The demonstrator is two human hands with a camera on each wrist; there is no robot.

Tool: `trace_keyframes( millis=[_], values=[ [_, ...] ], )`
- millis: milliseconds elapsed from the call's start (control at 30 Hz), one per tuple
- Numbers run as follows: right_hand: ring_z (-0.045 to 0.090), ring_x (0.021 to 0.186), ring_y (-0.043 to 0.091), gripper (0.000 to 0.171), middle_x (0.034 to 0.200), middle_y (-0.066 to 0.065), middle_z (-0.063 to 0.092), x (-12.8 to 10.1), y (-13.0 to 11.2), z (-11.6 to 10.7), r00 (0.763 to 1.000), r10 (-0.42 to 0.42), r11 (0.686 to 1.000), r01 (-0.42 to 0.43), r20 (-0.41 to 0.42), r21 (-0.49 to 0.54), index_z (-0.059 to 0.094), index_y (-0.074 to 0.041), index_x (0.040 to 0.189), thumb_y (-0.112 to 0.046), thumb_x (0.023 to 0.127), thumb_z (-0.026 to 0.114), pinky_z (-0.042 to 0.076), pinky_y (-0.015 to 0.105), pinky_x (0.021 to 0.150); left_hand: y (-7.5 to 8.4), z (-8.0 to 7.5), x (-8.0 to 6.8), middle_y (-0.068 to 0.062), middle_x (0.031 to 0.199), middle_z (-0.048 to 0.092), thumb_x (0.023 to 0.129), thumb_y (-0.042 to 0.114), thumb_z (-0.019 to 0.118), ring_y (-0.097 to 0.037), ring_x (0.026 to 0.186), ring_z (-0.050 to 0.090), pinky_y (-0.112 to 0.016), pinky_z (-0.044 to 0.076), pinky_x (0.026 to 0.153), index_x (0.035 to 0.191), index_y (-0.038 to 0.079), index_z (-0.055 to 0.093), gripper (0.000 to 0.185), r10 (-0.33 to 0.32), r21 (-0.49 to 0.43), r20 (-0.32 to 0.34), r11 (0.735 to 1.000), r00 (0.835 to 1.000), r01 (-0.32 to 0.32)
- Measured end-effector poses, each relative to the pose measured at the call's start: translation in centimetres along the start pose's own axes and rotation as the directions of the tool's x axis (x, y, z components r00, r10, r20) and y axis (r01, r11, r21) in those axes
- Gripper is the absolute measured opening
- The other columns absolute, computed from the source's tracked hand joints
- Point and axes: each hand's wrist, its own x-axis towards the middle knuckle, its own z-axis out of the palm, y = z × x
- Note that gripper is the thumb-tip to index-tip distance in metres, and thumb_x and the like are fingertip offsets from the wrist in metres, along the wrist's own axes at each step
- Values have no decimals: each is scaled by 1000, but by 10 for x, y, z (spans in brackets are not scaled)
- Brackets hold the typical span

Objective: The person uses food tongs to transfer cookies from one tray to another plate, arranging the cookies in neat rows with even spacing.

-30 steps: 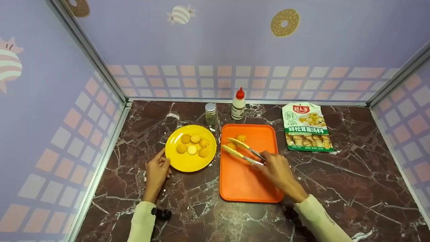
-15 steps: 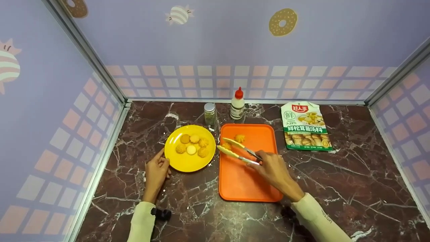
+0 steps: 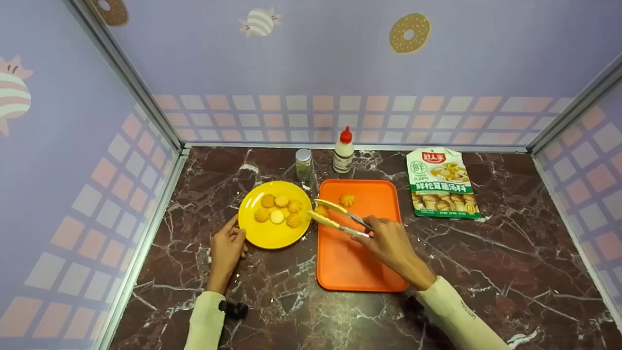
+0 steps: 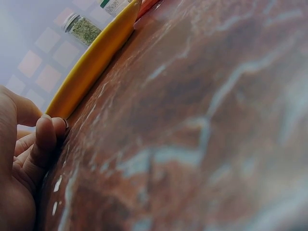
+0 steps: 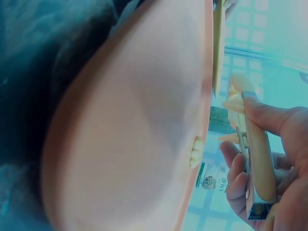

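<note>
Right hand grips tongs, tips pinching a cookie at the orange tray edge. Left hand, fingers loosely curled and holding nothing, touches the yellow plate rim.

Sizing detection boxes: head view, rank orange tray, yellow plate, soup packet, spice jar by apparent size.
1. orange tray
2. yellow plate
3. soup packet, close to the plate and farther from the camera, so 2 and 3 are unsure
4. spice jar

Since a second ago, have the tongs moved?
Yes. The tongs in the right hand have shifted left: their tips, earlier well inside the orange tray, now reach its left edge, close to the yellow plate.
</note>
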Motion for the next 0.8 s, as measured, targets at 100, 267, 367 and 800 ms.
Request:
trace_keyframes(
  millis=[100,267,367,800],
  values=[
    [67,64,29,40,79,9,73,2,-4,1,1000,4,1000,-4,4,0,75,-5,105,-29,84,98,54,46,54,0,0,0,-16,82,72,104,-3,64,-16,48,60,-24,49,39,155,-7,58,52,-2,-6,-1,1000,1000,2],
    [68,66,30,40,81,10,74,6,-10,3,1000,1,1000,-1,8,4,75,-4,106,-29,85,97,56,48,56,-1,0,0,-16,80,72,105,-2,63,-15,47,60,-23,50,40,155,-7,58,51,0,3,-1,1000,1000,0],
    [69,67,30,40,83,11,75,7,-13,5,1000,-14,1000,14,11,13,74,-3,106,-28,86,97,56,48,56,-2,-1,0,-16,77,71,105,-2,63,-15,46,60,-23,49,39,155,-5,59,50,4,0,-2,1000,1000,-4],
    [72,70,30,38,84,12,77,15,-26,8,999,-13,999,12,30,46,77,-2,105,-28,86,97,59,49,59,0,-1,0,-17,80,70,105,-3,64,-16,48,60,-24,50,39,156,-5,58,51,-1,-39,9,999,1000,1]
  ],
)
